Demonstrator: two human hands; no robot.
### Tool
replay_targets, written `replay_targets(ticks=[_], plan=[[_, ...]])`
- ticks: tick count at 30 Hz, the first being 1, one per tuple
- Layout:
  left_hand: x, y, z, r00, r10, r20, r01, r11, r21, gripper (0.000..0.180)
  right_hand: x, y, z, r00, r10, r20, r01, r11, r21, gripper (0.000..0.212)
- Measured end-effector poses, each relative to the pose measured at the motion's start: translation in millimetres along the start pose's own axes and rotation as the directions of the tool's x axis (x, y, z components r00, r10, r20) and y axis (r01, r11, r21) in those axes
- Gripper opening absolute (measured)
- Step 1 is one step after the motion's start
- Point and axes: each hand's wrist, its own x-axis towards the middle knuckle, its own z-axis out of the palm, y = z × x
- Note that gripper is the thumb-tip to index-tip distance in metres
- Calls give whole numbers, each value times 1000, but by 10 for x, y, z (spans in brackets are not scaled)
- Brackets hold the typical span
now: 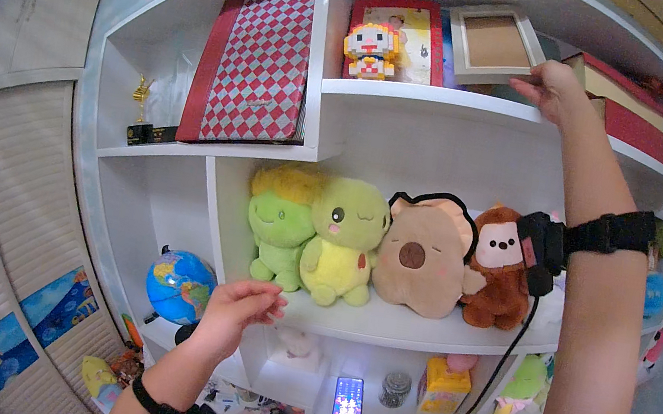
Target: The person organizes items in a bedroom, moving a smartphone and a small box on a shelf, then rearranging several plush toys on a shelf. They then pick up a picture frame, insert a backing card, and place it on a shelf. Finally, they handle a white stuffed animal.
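On the top shelf, my right hand (551, 89) grips the lower right corner of a picture frame (456, 48) with a pale border and a brown inner panel. The frame tilts a little beside a red-edged photo frame (438, 49). A small figure of white, orange and yellow blocks (372, 49) stands before that photo. Lower down, my left hand (247, 305) holds nothing; its fingers are loosely bent. It hovers between a blue globe (179, 287) and a light green plush with a yellow belly (342, 248).
Along the middle shelf sit a green plush (279, 229), a beige plush (423, 262) and a brown plush (502, 279). A large red checkered album (261, 64) leans at upper left. Red-covered books (638, 131) lie right of my right hand. Below are a lit phone (348, 400) and a glass jar (396, 389).
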Motion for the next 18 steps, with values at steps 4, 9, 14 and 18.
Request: replay_targets(ticks=[4, 9, 14, 18], plan=[[-97, -204, -146, 990, -69, -120, 71, 997, 7, 19, 42, -63, 29, 999, -45, 21, 47, 762, -646, 37], [-95, -417, -131, 987, -126, -100, 123, 992, -36, 18, 297, 48, -127, 939, -278, 201, 239, 110, -965, 56], [-173, -475, -180, 972, -167, -167, 172, 985, 20, 18, -30, 179, 45, 882, -286, 375, 442, 224, -869, 80], [-146, -579, -181, 971, -196, -139, 202, 979, 25, 19, 230, 149, -11, 937, -267, 225, 249, 59, -967, 69]])
